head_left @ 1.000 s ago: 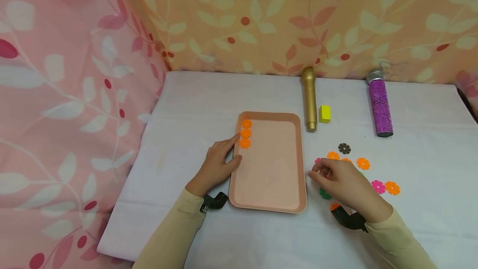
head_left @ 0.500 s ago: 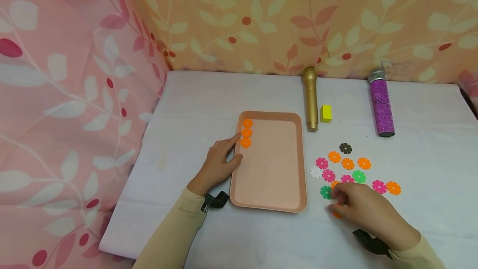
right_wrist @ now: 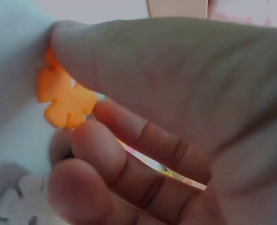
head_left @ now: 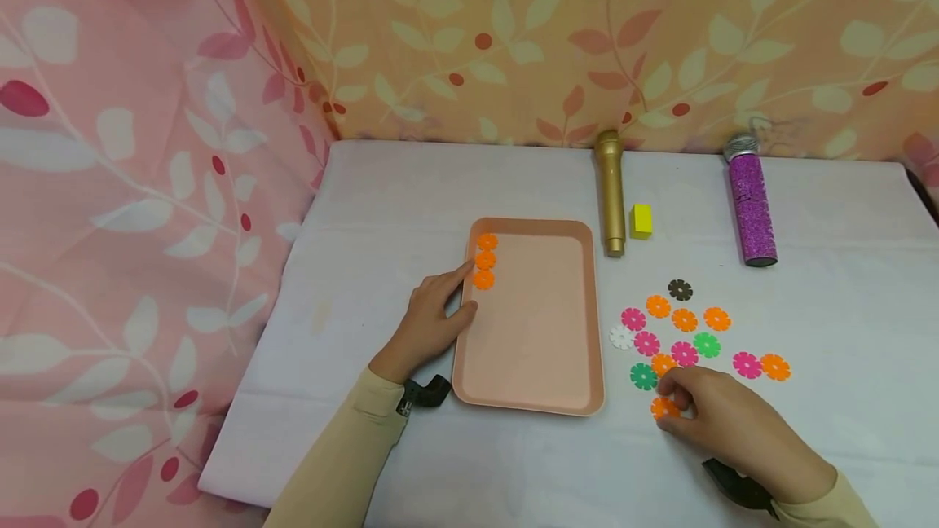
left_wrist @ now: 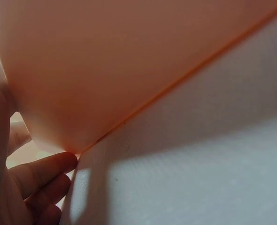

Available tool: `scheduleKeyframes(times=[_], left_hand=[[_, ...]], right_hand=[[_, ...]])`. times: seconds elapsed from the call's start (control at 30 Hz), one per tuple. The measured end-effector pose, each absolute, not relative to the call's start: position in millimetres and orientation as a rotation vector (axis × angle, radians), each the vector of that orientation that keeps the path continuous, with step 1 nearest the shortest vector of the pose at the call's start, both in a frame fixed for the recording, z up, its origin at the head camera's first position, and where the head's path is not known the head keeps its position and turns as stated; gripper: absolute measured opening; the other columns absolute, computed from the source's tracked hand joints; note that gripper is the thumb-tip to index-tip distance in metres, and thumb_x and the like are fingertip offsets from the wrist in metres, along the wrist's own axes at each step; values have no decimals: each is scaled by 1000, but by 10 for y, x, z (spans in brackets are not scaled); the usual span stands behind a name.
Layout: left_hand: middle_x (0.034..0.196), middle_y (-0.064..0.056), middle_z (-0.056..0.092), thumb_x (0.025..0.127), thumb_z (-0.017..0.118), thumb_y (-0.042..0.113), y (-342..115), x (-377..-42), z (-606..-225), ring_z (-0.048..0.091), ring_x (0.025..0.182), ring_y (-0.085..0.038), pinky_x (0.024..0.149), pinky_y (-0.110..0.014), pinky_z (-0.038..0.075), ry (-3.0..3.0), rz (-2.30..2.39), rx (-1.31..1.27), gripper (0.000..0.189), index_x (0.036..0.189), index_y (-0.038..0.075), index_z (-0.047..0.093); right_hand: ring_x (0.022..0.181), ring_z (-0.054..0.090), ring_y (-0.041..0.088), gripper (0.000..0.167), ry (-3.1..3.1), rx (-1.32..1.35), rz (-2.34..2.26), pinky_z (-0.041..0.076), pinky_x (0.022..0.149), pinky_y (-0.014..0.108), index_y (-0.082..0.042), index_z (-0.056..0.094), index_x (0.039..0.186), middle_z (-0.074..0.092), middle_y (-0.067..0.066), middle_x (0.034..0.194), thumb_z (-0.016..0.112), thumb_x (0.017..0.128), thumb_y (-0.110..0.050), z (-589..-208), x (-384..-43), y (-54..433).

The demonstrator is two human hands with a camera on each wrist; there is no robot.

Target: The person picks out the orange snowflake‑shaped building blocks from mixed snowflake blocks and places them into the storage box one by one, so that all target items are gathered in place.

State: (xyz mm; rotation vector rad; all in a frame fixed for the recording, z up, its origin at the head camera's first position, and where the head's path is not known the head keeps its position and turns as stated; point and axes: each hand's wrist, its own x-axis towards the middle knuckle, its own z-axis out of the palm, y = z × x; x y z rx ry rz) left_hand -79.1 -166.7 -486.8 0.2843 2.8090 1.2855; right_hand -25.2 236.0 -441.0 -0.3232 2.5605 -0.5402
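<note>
My left hand (head_left: 425, 324) rests at the left rim of a peach-coloured tray (head_left: 597, 332), index finger and thumb over the edge. In the left wrist view, the other fingers (left_wrist: 49, 171) lie against the outer wall (left_wrist: 82, 84) near its base. Three orange slotted flower discs (head_left: 485, 260) line the tray's upper left inside. To the right of the tray, my right hand (head_left: 737, 422) pinches an orange flower disc (head_left: 663, 408) low over the cloth. Up close, the thumb overlaps that disc (right_wrist: 63, 101), with a fingertip at its far edge.
Several loose discs lie ahead of the right hand: pink (head_left: 646, 343), green (head_left: 643, 376), white (head_left: 620, 337), black (head_left: 680, 290) and orange (head_left: 717, 319). Behind stand a yellow block (head_left: 641, 221), a gold microphone (head_left: 610, 194) and a purple glitter microphone (head_left: 751, 210).
My right hand has moved right and toward the front, uncovering several discs, and its fingertips have come onto the orange disc at the front. The left hand stays on the tray rim.
</note>
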Motion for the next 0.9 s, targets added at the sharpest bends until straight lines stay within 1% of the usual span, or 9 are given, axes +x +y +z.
scheduleKeyframes(times=[0.1, 0.2, 0.3, 0.47, 0.53, 0.73, 0.9], left_hand=[[158, -4, 53, 99, 63, 31, -1667, -782, -4870, 46, 141, -29, 113, -55, 29, 2809, 1283, 285, 66, 162, 24, 44], [158, -4, 53, 100, 63, 32, -1666, -778, -4872, 45, 142, -28, 114, -55, 29, 2801, 1276, 276, 66, 162, 26, 44], [158, -4, 53, 100, 63, 32, -1662, -778, -4867, 45, 141, -28, 115, -55, 28, 2796, 1274, 270, 66, 162, 26, 44], [158, -4, 53, 99, 64, 31, -1661, -777, -4866, 46, 141, -28, 115, -57, 28, 2807, 1283, 270, 66, 162, 26, 45], [158, -4, 53, 99, 64, 31, -1661, -777, -4867, 46, 141, -28, 115, -57, 28, 2810, 1282, 271, 66, 162, 26, 45], [158, -5, 52, 100, 63, 31, -1653, -776, -4849, 45, 142, -30, 117, -58, 27, 2795, 1276, 285, 66, 162, 25, 44], [158, -4, 53, 100, 63, 31, -1660, -765, -4832, 46, 141, -29, 115, -56, 28, 2800, 1279, 271, 65, 162, 26, 45]], right_hand=[[76, 51, 16, 32, 2565, -326, -560, 46, 62, 26, -13, 71, 95, 55, -3, 78, 94, 78, -26, -4419, -247, 2361], [76, 52, 15, 30, 2554, -343, -613, 47, 62, 26, -15, 69, 92, 56, -4, 78, 93, 78, -26, -4418, -231, 2338], [75, 53, 11, 25, 2548, -384, -671, 47, 62, 25, -18, 68, 91, 57, -7, 78, 91, 81, -22, -4406, -218, 2295], [71, 51, 6, 18, 2552, -486, -707, 47, 62, 23, -20, 72, 91, 56, -11, 75, 88, 84, -16, -4370, -243, 2231], [70, 51, 5, 17, 2552, -530, -707, 47, 62, 23, -20, 73, 90, 56, -11, 74, 88, 84, -15, -4353, -267, 2209], [71, 52, 8, 15, 2555, -579, -693, 49, 62, 24, -17, 74, 91, 58, -10, 76, 86, 86, -12, -4267, -361, 2145], [68, 49, 6, 14, 2632, -646, -747, 47, 60, 24, -16, 73, 93, 59, -11, 77, 85, 87, -11, -4165, -463, 2096]])
